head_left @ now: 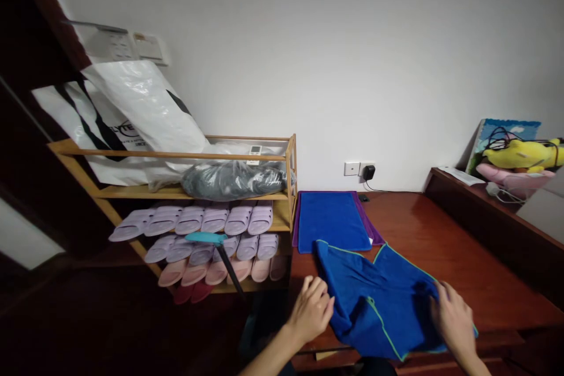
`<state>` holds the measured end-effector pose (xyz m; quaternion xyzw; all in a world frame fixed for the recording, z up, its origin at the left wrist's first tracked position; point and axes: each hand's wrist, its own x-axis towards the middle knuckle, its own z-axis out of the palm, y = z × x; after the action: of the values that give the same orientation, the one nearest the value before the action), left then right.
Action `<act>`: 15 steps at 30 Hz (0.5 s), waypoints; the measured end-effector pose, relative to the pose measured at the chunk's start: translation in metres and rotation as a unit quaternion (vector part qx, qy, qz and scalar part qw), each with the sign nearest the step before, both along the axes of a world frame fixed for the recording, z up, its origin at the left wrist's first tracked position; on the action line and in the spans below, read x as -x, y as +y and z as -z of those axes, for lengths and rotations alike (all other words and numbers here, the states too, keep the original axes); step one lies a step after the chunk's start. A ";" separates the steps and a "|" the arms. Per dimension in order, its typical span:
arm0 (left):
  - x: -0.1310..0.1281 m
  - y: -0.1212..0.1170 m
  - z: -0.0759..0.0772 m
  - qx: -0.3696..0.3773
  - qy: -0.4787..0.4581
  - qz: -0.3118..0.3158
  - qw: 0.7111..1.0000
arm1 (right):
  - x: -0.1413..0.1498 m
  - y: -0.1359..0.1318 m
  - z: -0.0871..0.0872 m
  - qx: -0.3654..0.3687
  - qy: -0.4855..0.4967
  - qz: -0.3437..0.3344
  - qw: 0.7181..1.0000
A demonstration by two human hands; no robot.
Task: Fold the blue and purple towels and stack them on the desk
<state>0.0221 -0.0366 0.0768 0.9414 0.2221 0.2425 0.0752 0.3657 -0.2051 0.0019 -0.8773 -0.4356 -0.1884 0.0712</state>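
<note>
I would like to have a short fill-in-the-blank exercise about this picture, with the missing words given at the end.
1. Between the left hand and the right hand lies a crumpled blue cloth with edges trimmed in ____.
2. Behind it, a flat blue cloth lies on top of another cloth, whose colour is ____.
3. The power adapter plugged in at the wall is ____.
4. The shoe rack with lilac slippers stands to the ____ of the wooden table.

Missing words: green; purple; black; left.

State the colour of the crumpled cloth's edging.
The edging is green, clearest in the head view.
</note>
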 end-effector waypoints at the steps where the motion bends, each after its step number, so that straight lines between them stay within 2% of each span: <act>1: -0.015 -0.008 -0.002 0.015 -0.010 0.004 1.000 | 0.014 0.015 -0.003 -0.009 0.020 -0.069 0.997; 2: -0.029 -0.015 -0.003 0.032 -0.014 0.022 0.999 | 0.028 0.029 -0.005 0.000 0.052 -0.136 0.989; 3: -0.041 -0.021 -0.001 0.049 -0.012 0.039 0.998 | 0.039 0.042 -0.005 0.008 0.080 -0.171 0.982; 4: -0.049 -0.026 0.002 0.066 0.001 0.046 0.997 | 0.047 0.052 -0.003 0.019 0.105 -0.194 0.975; 6: -0.051 -0.029 0.011 0.100 0.044 0.038 0.993 | 0.053 0.063 0.004 0.029 0.132 -0.185 0.973; 8: -0.034 -0.026 0.019 0.122 0.083 0.018 0.989 | 0.045 0.061 0.014 0.029 0.135 -0.152 0.979; 10: -0.006 -0.022 0.021 0.122 0.097 0.010 0.988 | 0.033 0.053 0.021 0.025 0.130 -0.119 0.984; 13: 0.027 -0.021 0.012 0.112 0.095 -0.002 0.989 | 0.017 0.043 0.027 0.026 0.121 -0.100 0.987; 15: 0.038 -0.023 0.006 0.108 0.095 -0.019 0.989 | 0.011 0.042 0.029 0.029 0.114 -0.092 0.989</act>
<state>-0.0159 -0.0591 0.0713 0.9421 0.2713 0.1277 0.1503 0.3546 -0.1636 -0.0266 -0.8510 -0.5089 -0.0666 0.1118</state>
